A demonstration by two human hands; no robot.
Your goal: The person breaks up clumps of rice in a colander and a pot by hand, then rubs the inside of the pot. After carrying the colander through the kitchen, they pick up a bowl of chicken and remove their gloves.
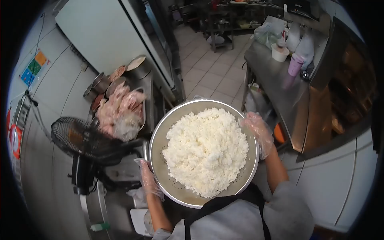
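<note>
A wide metal colander with small holes is held in front of my body, heaped with cooked white rice. My left hand, in a clear plastic glove, grips the colander's lower left rim. On the opposite side my right hand, gloved the same way, is closed on the rim at the upper right. The undersides of both hands' grips are hidden by the bowl.
Left of me stand a black fan, raw chicken in a tray and several metal pots. A steel counter at right bears a purple cup, a white tub and plastic bags. Tiled floor runs ahead.
</note>
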